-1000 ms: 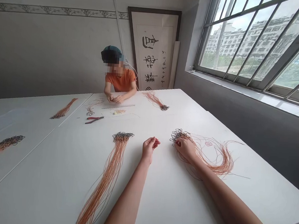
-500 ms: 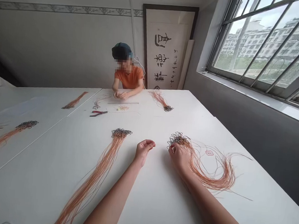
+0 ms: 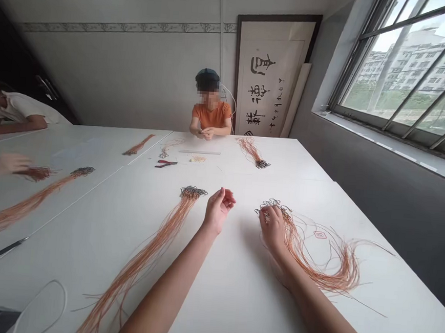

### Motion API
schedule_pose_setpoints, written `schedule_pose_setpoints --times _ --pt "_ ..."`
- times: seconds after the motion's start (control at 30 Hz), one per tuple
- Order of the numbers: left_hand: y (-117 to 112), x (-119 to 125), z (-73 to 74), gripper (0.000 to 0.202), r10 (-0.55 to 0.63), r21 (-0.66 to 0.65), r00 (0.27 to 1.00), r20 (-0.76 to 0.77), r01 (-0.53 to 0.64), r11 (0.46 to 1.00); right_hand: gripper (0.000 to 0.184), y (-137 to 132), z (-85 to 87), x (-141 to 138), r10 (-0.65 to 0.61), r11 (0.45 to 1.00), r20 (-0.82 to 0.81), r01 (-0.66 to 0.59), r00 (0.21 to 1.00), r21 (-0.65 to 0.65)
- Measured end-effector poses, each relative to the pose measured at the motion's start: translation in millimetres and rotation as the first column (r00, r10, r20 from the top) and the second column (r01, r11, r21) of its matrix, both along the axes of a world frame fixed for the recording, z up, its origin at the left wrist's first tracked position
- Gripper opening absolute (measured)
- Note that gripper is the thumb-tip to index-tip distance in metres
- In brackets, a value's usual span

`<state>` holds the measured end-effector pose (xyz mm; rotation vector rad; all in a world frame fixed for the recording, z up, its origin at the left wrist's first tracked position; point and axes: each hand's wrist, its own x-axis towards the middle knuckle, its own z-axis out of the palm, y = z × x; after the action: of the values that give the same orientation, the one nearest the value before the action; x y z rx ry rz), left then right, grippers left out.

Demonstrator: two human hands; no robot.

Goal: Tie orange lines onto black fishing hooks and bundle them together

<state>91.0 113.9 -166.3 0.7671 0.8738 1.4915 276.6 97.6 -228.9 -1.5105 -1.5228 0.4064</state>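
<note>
My right hand (image 3: pixel 272 227) rests on the dark looped end of a curved bundle of orange cords (image 3: pixel 326 269) on the white table (image 3: pixel 235 301), its fingers pinched at the loops. My left hand (image 3: pixel 218 208) hovers just left of it, between the two bundles, with fingers curled and the fingertips together; what it holds, if anything, is too small to see. A second, straighter orange cord bundle (image 3: pixel 150 253) with a dark looped head lies to the left of my left hand.
A person in an orange shirt (image 3: pixel 210 115) sits at the far end with red-handled pliers (image 3: pixel 165 163) and more cord bundles (image 3: pixel 255 152) nearby. At left another person's hand (image 3: pixel 9 162) holds cords beside a long bundle (image 3: pixel 27 205). A framed calligraphy scroll (image 3: pixel 269 83) leans on the wall.
The view has swung left, bringing the person at the left edge into sight. My left hand has lifted slightly and my right hand stays on the looped cord ends.
</note>
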Motion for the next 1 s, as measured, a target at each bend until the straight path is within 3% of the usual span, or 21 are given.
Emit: schedule_pose_setpoints --times 0.1,0.23,0.37,0.47,0.63,0.87,1.0 --pt "-8.4 -0.1 49.2 0.022 -0.038 0.059 0.998 0.044 0.035 0.998 0.029 -6.0 36.7 -3.4 0.027 0.997 -0.15 -0.015 0.988 0.076" --pt "-33.7 -5.6 105.7 0.033 -0.07 0.126 0.992 0.101 0.057 0.99 0.029 -16.5 101.8 -13.0 0.083 0.986 -0.356 -0.025 0.931 0.165" --pt "-65.5 -15.0 130.0 0.034 -0.063 0.183 0.991 0.115 0.041 0.982 0.023 -31.6 163.2 -29.1 0.277 0.955 -0.501 -0.179 0.82 0.236" --pt "-79.1 -22.4 133.8 0.032 -0.053 0.173 0.992 0.119 0.032 0.984 0.015 -45.6 190.2 -44.9 0.377 0.925 -0.551 -0.273 0.745 0.264" --pt "-85.5 -26.8 133.8 0.036 -0.019 0.159 0.989 0.143 -0.004 0.987 0.018 -65.0 194.1 -72.5 0.405 0.913 -0.639 -0.317 0.654 0.255" --pt "-92.9 -8.1 129.7 0.033 -0.078 0.241 0.988 0.135 0.043 0.969 0.018 -85.5 188.3 -88.7 0.43 0.901 -0.728 -0.209 0.534 0.38" --pt "-98.8 4.5 129.5 0.035 -0.226 0.306 0.973 0.049 0.2 0.931 0.01 -96.3 191.0 -87.7 0.484 0.869 -0.807 -0.295 0.337 0.398"
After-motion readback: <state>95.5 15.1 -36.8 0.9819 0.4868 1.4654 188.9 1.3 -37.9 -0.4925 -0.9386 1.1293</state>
